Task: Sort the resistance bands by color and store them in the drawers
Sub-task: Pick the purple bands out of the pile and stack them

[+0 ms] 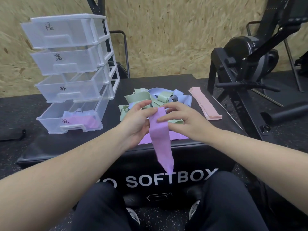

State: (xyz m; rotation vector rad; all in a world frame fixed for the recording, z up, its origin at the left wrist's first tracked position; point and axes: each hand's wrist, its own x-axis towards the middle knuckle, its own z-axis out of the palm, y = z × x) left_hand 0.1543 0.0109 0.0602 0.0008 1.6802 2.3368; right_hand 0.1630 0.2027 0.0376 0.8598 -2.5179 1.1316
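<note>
Both hands, left hand [138, 117] and right hand [181, 117], grip a purple band [160, 140]; some purple lies in the bottom drawer [71, 119], pink stack [205, 102] at the bench's right edge, green-blue pile [160, 97] unsorted.

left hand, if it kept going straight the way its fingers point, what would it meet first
The left hand grips the purple band, fingers pointing up and right across it. Straight on, it would probably first meet the right hand, just across the band, though depth is hard to judge.
</note>
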